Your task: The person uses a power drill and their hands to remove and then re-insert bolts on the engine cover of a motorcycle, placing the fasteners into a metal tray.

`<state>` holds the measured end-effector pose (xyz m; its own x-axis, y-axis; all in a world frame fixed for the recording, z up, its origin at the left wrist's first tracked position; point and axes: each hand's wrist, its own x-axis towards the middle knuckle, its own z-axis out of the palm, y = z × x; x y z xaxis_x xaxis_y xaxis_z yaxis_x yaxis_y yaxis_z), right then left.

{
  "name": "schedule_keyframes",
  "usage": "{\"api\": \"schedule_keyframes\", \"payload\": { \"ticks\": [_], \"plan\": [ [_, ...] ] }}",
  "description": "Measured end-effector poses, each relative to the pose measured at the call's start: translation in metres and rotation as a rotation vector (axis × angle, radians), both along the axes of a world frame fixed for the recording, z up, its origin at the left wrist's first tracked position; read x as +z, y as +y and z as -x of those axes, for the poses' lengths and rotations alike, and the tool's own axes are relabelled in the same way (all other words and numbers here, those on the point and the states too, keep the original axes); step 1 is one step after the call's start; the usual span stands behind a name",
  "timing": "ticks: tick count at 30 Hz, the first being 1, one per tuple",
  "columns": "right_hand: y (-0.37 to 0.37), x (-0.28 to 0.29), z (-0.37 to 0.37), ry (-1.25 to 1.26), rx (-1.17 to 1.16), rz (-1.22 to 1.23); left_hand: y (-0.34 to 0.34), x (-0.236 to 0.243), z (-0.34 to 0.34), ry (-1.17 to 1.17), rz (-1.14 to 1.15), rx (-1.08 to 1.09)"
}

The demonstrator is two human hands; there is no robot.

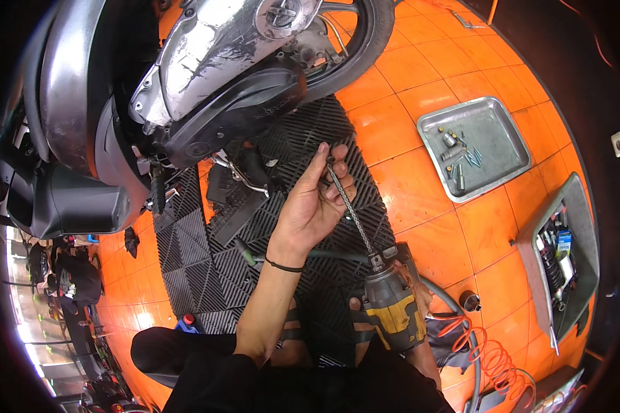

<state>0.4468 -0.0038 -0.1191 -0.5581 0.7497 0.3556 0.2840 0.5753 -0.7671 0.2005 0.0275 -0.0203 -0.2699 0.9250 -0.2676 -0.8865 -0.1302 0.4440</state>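
Note:
My right hand grips a yellow-and-black cordless impact wrench, which partly hides the fingers. From its nose, a long, thin metal extension bar with a patterned surface slants up and to the left. My left hand is closed at the far end of this bar, its fingers curled around it near the tip. Above my left hand stands a scooter with scuffed silver body panels and a black engine cover. Whether anything small sits on the bar's tip is hard to make out.
Black ribbed mats cover part of the orange tiled floor. A metal tray holds sockets and bolts. To the right is a grey bin of tools. A coiled orange air hose lies near my right arm.

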Motion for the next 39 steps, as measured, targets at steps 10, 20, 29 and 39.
{"api": "schedule_keyframes", "payload": {
  "ticks": [10, 20, 29, 39],
  "plan": [
    [0.004, 0.006, 0.004, 0.092, 0.034, -0.051, 0.003, -0.007, 0.004, 0.017, 0.034, 0.019],
    [0.017, 0.031, 0.025, 0.243, 0.105, 0.065, 0.016, -0.009, 0.010, 0.470, 0.217, 0.143],
    [0.069, 0.040, 0.088, 0.424, 0.231, 0.227, 0.064, 0.008, 0.066, 0.521, -0.035, 0.193],
    [0.091, 0.072, 0.157, 0.529, 0.252, 0.155, 0.068, 0.028, 0.141, 0.460, -0.328, 0.143]
  ]
}}
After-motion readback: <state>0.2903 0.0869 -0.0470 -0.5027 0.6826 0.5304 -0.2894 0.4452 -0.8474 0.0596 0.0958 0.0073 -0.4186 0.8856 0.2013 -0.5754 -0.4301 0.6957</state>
